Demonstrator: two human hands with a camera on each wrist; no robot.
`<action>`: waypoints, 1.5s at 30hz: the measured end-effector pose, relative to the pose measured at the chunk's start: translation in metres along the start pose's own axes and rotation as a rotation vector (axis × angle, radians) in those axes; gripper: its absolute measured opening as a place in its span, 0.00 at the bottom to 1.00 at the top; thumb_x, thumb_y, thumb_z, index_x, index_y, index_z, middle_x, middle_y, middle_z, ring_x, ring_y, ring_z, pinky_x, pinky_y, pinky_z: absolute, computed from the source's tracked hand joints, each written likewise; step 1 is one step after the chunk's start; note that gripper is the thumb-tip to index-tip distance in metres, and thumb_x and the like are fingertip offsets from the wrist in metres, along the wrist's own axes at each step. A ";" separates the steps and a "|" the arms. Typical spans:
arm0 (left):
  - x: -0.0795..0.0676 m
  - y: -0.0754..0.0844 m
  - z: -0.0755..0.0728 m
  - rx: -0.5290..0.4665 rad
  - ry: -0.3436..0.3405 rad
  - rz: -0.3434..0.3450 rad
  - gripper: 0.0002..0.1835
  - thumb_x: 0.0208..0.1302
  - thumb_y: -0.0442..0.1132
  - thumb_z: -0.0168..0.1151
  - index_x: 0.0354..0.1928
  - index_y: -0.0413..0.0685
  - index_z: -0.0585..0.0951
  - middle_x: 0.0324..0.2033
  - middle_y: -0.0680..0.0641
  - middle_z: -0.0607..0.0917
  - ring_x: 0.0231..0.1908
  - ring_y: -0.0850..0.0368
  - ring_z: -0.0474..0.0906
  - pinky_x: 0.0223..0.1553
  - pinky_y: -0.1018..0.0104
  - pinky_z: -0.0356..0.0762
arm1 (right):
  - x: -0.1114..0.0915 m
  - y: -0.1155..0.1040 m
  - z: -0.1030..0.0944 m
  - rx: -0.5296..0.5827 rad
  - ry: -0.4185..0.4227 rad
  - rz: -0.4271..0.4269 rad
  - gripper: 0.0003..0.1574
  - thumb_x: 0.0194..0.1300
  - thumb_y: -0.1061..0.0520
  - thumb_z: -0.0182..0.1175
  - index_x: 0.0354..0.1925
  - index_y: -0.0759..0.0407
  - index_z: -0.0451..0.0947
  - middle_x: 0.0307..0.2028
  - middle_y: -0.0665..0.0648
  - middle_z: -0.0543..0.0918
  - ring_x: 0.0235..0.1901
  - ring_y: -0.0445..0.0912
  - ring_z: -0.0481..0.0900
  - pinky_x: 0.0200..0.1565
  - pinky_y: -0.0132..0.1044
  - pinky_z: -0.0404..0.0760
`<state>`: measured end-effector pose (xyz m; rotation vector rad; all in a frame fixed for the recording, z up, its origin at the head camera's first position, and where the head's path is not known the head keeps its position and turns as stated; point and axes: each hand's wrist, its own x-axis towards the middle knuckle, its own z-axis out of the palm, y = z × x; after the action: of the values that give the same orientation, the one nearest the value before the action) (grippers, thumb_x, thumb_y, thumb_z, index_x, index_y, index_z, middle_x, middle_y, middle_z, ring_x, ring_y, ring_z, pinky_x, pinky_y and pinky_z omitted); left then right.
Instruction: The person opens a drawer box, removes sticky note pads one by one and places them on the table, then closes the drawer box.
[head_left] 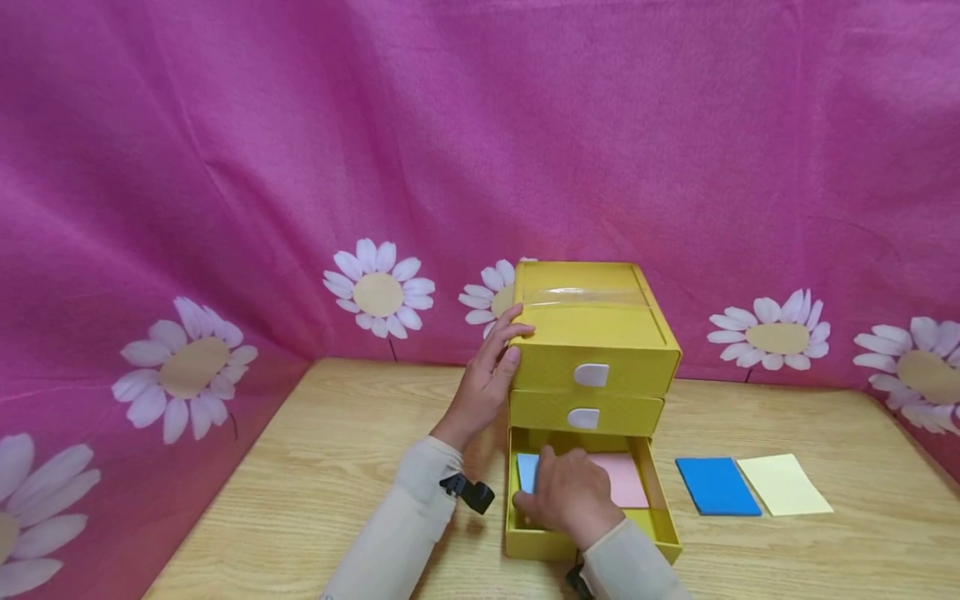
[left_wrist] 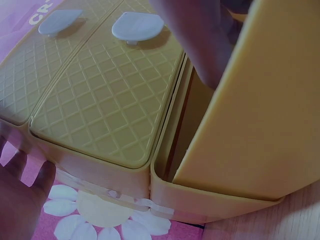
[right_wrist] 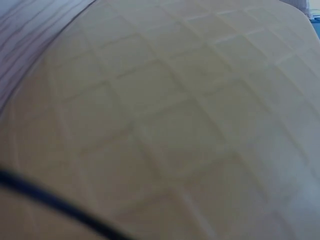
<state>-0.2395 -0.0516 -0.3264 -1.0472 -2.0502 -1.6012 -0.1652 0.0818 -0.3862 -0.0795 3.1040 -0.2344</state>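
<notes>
A yellow three-drawer box [head_left: 600, 325] stands on the table, its bottom drawer [head_left: 540, 546] pulled out. My left hand [head_left: 480, 387] rests against the box's left side near the top, with extended fingertips at the upper edge. Down inside the bottom drawer is my right hand [head_left: 573, 492], over a light blue paper pad [head_left: 527, 471] and beside a pink paper pad [head_left: 628, 481]. Its fingertips are hidden, and I cannot tell whether they pinch a pad. The drawer's quilted front [right_wrist: 165, 115] fills the right wrist view.
Right of the drawer, a dark blue pad [head_left: 717, 486] and a pale yellow pad [head_left: 784, 484] lie side by side on the wooden table [head_left: 360, 417]. White tabs [head_left: 591, 375] mark the upper two drawers, both closed. A pink flowered cloth [head_left: 420, 167] hangs behind.
</notes>
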 end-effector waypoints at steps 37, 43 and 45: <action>0.003 -0.036 0.006 0.020 0.011 0.021 0.17 0.77 0.39 0.42 0.63 0.54 0.70 0.73 0.56 0.58 0.72 0.61 0.49 0.69 0.57 0.56 | -0.008 0.015 -0.014 0.218 0.003 -0.010 0.41 0.48 0.35 0.60 0.53 0.59 0.72 0.26 0.57 0.72 0.23 0.49 0.69 0.21 0.41 0.65; 0.003 -0.036 0.006 0.011 0.011 0.034 0.17 0.77 0.42 0.42 0.62 0.55 0.70 0.73 0.56 0.58 0.72 0.60 0.50 0.69 0.57 0.56 | -0.014 0.015 -0.018 0.220 0.011 -0.008 0.37 0.47 0.35 0.60 0.48 0.58 0.72 0.25 0.56 0.72 0.22 0.49 0.68 0.20 0.40 0.64; 0.003 -0.037 0.006 0.011 0.014 0.036 0.17 0.77 0.41 0.42 0.62 0.54 0.70 0.73 0.56 0.58 0.72 0.60 0.50 0.69 0.57 0.57 | -0.016 0.016 -0.020 0.223 0.015 -0.011 0.34 0.47 0.36 0.60 0.43 0.57 0.71 0.23 0.55 0.71 0.21 0.48 0.68 0.20 0.40 0.63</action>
<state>-0.2671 -0.0485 -0.3519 -1.0600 -2.0173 -1.5742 -0.1508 0.1013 -0.3688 -0.0898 3.0682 -0.5803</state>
